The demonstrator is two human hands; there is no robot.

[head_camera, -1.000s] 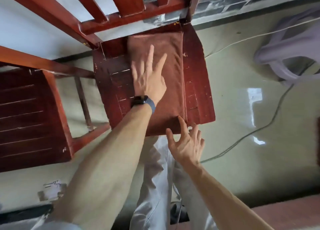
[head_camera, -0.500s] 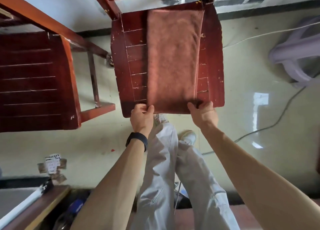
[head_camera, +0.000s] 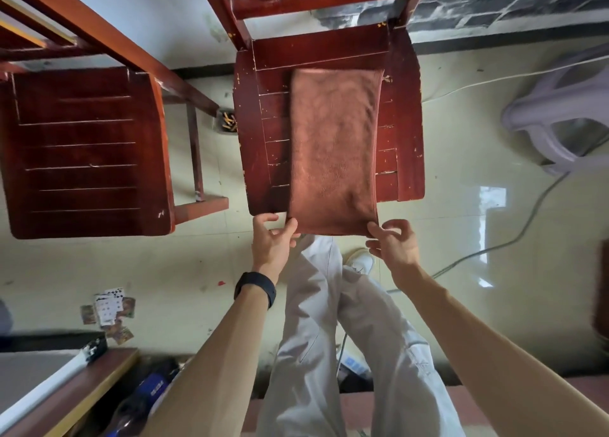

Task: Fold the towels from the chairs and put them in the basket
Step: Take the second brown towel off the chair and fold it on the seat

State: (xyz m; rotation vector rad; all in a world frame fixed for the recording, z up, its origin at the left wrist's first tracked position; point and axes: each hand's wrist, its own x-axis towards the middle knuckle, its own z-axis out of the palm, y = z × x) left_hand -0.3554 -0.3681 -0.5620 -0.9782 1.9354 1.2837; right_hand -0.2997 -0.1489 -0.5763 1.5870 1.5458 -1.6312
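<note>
The brown towel (head_camera: 334, 153) lies flat on the seat of the right-hand wooden chair (head_camera: 403, 113), already folded into a long strip. Its long axis runs from 12 o'clock at the chair back to 6 o'clock at the seat's front edge, and its near short edge hangs just over that front edge. Both hands meet it there. The left hand (head_camera: 272, 243) is at the near left corner, the right hand (head_camera: 393, 245) at the near right corner, and each is about equally close to its own corner, so neither has the advantage. From the fingers the rest of the towel stretches straight away toward 12 o'clock, which suggests the coming move is to carry this near edge up and over toward the far edge, halving the strip.

On the left hand, thumb and fingers (head_camera: 291, 227) are pinched together on the left corner. On the right hand, the thumb touches the right corner from below while the fingers (head_camera: 393, 224) curl loosely and a little apart; whether the pinch has fully closed on the cloth I cannot tell.

The second chair (head_camera: 85, 153) at 9 o'clock has a bare seat. No basket is in view
</note>
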